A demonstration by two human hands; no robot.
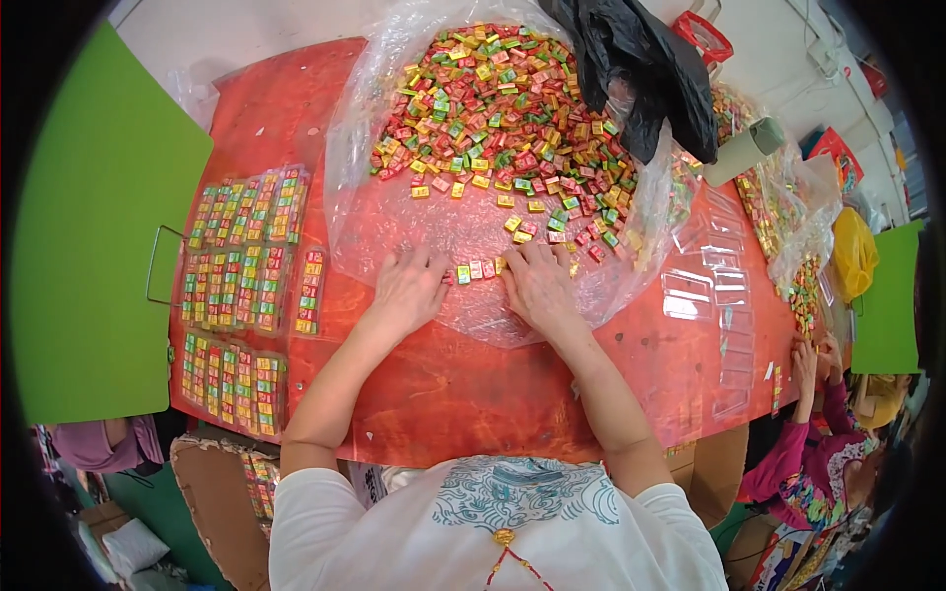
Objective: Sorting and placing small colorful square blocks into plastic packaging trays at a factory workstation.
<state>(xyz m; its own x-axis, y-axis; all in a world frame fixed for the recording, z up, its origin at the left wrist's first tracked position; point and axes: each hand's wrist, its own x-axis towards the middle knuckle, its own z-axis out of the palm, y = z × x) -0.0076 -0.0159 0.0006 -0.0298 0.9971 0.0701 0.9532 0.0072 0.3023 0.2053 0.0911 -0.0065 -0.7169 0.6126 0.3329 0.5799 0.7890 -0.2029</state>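
Observation:
On a clear plastic sheet in front of me, a short row of small wrapped candies (477, 271) runs between my hands. My left hand (407, 289) has its bent fingers at the row's left end, and my right hand (543, 286) has its fingertips at the right end. The fingers of both hands are curled down against the end candies, partly hiding them. Just beyond, a big heap of red, yellow and green wrapped candies (503, 108) spreads over the sheet (424, 222), with some loose ones close to my right hand.
Filled clear trays (232, 286) lie in rows on the red table (414, 404) at left, one single filled tray (309, 293) beside them. Empty clear trays (687, 294) lie at right. A black plastic bag (650, 69) overhangs the heap. Another person's hands (814, 364) work at the far right.

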